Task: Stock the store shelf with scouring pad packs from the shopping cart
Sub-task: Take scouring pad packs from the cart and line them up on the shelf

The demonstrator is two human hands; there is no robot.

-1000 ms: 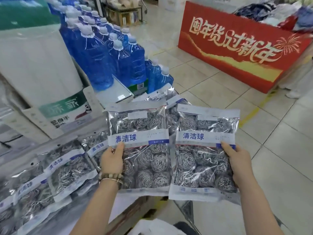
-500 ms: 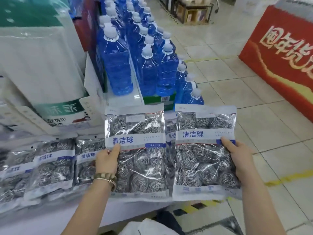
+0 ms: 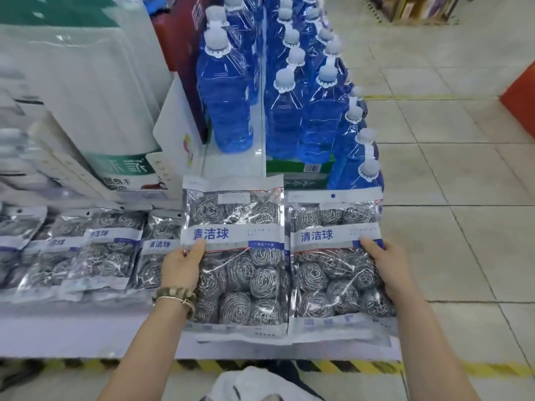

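Observation:
My left hand (image 3: 181, 266) grips the left edge of a clear scouring pad pack (image 3: 240, 273) full of steel wool balls, with a white and blue label band. My right hand (image 3: 382, 264) grips the right edge of a second, matching pack (image 3: 333, 273). Both packs are held side by side, low over the right end of the white shelf (image 3: 86, 334). To their left, a row of the same packs (image 3: 107, 256) lies overlapping on the shelf. The shopping cart is out of sight.
Blue liquid bottles (image 3: 225, 91) stand in rows behind the packs. Large white and green wrapped packs (image 3: 86, 91) stand at the back left. Tiled floor (image 3: 463, 227) opens to the right, with a red display corner (image 3: 521, 96). Yellow-black hazard tape (image 3: 362, 366) runs below the shelf edge.
My view has swung left toward the shelf. Both packs have come down and closer to the shelf's right end, still held one in each hand.

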